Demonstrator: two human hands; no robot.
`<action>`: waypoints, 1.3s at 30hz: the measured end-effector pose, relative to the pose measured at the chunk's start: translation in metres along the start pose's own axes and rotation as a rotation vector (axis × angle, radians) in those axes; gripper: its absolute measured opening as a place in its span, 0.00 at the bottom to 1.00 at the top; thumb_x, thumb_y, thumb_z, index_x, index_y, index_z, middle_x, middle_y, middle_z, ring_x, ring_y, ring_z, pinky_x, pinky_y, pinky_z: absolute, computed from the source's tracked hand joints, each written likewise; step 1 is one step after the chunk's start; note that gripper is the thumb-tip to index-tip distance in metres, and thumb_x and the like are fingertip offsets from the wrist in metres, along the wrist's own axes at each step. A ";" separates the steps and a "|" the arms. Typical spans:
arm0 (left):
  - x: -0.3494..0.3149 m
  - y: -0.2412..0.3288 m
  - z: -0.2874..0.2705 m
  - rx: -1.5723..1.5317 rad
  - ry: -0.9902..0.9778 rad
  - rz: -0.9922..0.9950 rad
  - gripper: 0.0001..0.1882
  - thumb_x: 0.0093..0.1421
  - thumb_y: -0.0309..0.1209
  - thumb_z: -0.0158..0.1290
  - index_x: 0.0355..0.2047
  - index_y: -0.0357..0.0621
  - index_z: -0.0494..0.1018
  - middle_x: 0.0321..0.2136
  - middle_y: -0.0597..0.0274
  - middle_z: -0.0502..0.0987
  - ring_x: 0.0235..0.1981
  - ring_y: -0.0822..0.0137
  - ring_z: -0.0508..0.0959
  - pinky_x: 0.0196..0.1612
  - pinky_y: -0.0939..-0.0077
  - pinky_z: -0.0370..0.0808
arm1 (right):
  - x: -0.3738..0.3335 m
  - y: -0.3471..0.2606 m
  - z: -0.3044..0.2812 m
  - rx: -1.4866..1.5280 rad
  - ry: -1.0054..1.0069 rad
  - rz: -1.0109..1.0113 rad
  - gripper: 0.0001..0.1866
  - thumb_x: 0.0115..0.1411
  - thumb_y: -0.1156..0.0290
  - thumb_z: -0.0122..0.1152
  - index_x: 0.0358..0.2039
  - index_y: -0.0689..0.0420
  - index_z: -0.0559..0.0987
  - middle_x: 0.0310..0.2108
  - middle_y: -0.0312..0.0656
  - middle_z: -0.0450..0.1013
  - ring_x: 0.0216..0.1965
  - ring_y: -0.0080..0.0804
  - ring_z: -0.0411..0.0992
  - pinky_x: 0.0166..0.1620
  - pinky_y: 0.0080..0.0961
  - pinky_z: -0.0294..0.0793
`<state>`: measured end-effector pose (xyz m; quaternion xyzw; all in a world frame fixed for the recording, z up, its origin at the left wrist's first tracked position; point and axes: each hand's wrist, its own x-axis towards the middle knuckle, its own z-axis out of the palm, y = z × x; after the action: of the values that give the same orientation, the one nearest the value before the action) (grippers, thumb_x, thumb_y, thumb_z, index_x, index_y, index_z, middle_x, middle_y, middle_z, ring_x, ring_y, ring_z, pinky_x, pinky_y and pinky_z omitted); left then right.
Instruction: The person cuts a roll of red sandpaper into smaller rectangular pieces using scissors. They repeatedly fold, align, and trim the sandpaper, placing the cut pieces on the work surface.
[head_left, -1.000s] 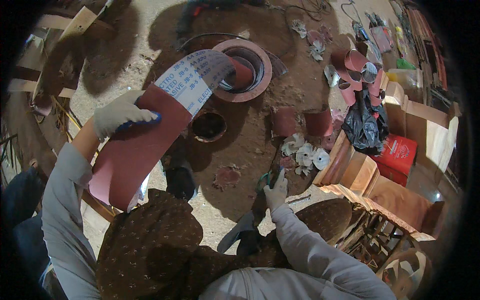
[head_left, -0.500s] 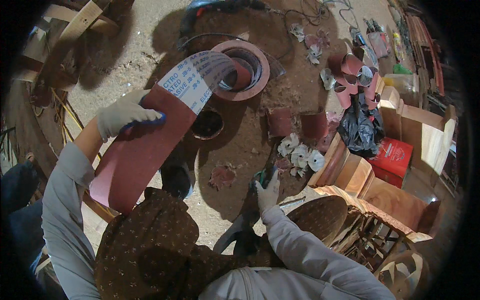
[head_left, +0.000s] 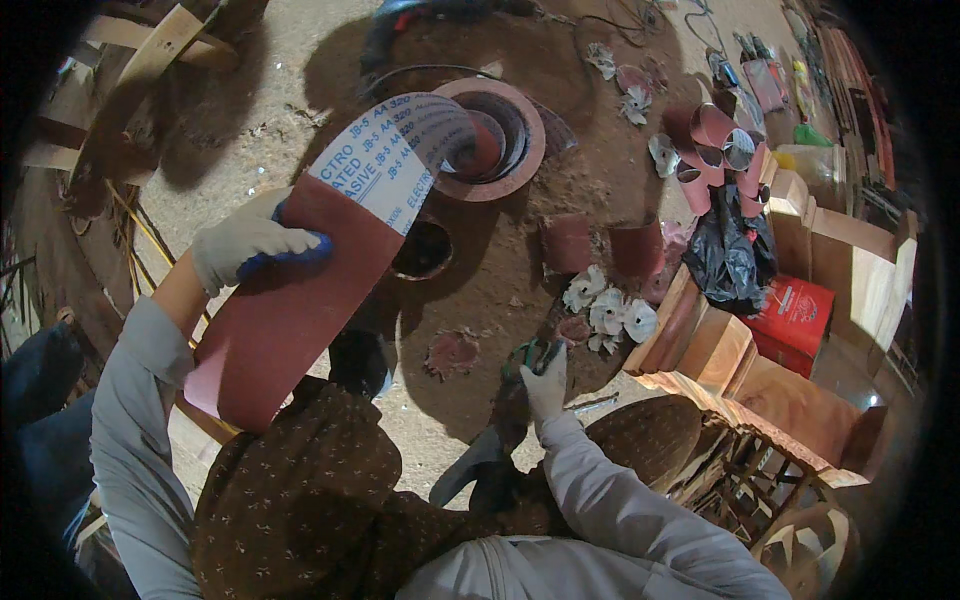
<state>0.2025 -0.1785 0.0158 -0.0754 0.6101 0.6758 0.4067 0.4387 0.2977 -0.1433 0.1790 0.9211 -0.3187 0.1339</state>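
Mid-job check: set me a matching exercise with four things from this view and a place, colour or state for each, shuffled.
Things:
1. left hand
2. sandpaper roll
3. plastic bag
4. boxy can

Descriptions:
A. black and crumpled
B. coiled, at the far end of the strip
C. bright red
D. gripping the sandpaper strip

Pairs: 1-D, 2-B, 3-A, 4-C

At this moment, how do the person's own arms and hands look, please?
The left hand and right hand wear off-white gloves; the left one shows blue on its gripping side. The left sleeve and right sleeve are light grey, the left ending short of its glove.
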 end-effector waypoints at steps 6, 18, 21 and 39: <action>0.003 -0.004 -0.007 -0.055 -0.033 -0.030 0.26 0.56 0.24 0.61 0.56 0.36 0.72 0.47 0.62 0.79 0.47 0.74 0.77 0.54 0.74 0.74 | -0.001 -0.017 -0.014 -0.225 -0.079 0.091 0.53 0.50 0.69 0.67 0.72 0.57 0.47 0.54 0.59 0.66 0.58 0.57 0.64 0.60 0.42 0.65; -0.010 -0.004 -0.018 -0.006 0.017 -0.080 0.32 0.52 0.29 0.64 0.58 0.37 0.69 0.48 0.61 0.79 0.46 0.73 0.77 0.52 0.73 0.75 | -0.003 -0.127 -0.066 0.671 -0.680 0.391 0.31 0.63 0.67 0.64 0.62 0.52 0.61 0.43 0.37 0.66 0.42 0.24 0.67 0.45 0.22 0.70; -0.016 0.007 -0.016 0.014 0.047 -0.096 0.32 0.52 0.30 0.64 0.57 0.37 0.70 0.47 0.62 0.79 0.45 0.73 0.77 0.50 0.72 0.75 | 0.013 -0.176 -0.081 0.798 -1.116 0.112 0.32 0.66 0.61 0.63 0.63 0.55 0.59 0.40 0.36 0.65 0.42 0.23 0.65 0.45 0.21 0.69; -0.026 0.027 -0.012 0.156 0.005 -0.154 0.24 0.53 0.28 0.64 0.51 0.35 0.74 0.44 0.62 0.81 0.43 0.74 0.78 0.48 0.75 0.76 | 0.078 -0.279 -0.048 0.815 -1.267 -0.248 0.29 0.68 0.52 0.56 0.61 0.56 0.63 0.44 0.36 0.66 0.45 0.23 0.61 0.50 0.26 0.64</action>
<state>0.1977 -0.1989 0.0496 -0.0918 0.6541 0.5929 0.4606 0.2458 0.1425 0.0156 -0.1076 0.4911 -0.6880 0.5234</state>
